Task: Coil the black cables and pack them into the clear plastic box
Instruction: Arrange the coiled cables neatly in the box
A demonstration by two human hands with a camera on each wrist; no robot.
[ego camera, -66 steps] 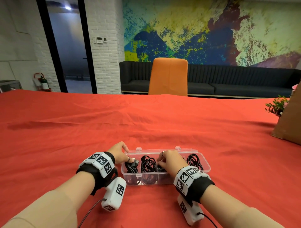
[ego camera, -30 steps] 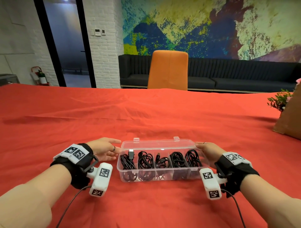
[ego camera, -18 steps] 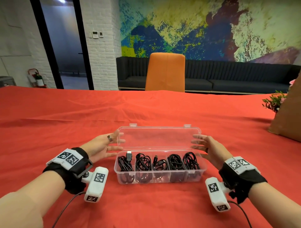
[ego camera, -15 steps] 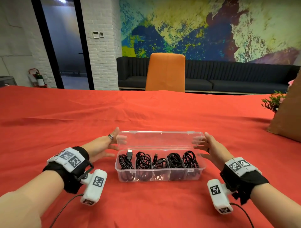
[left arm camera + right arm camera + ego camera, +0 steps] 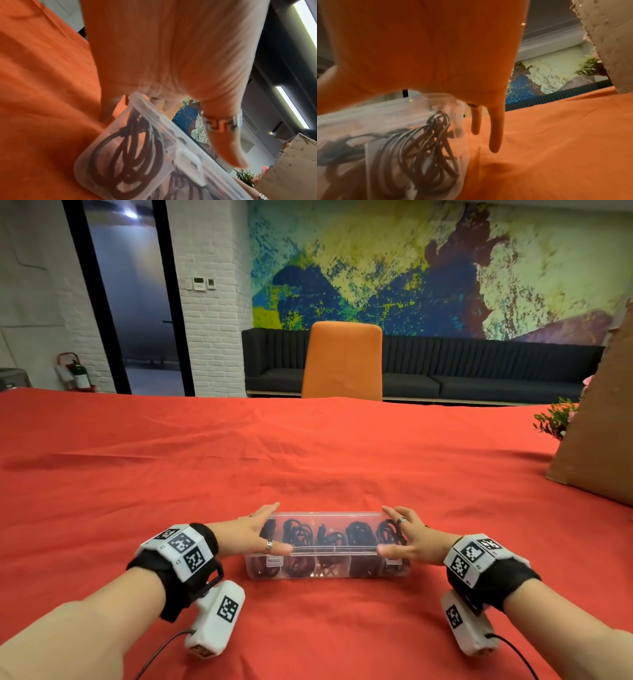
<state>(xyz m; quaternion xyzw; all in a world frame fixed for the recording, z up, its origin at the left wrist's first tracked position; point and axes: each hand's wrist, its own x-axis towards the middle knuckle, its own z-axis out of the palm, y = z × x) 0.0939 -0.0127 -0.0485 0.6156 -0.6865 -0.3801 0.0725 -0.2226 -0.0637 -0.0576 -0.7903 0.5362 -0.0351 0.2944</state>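
A red cloth [image 5: 308,460] covers the whole table and fills the lower two-thirds of the head view, creased in long shallow folds. Behind it, across the upper frame, stand one orange chair [image 5: 342,361] at centre, one long dark sofa [image 5: 479,371] against a painted mural wall, a white brick pillar, and a glass door at upper left with one fire extinguisher [image 5: 77,373] beside it. At the right edge sit a brown cardboard piece [image 5: 603,422] and a small green plant [image 5: 555,419].

One clear plastic box [image 5: 327,568] lies low in the centre of the frame, its lid [image 5: 329,530] down over five bundles of black cables [image 5: 358,534] set side by side in a row. Two latch tabs show on its near wall.

Two hands are on it — the left hand [image 5: 253,534] at the lid's left end, the right hand [image 5: 411,537] at its right end, both with fingers straight and flat, thumbs along the near edge, pressing rather than gripping.
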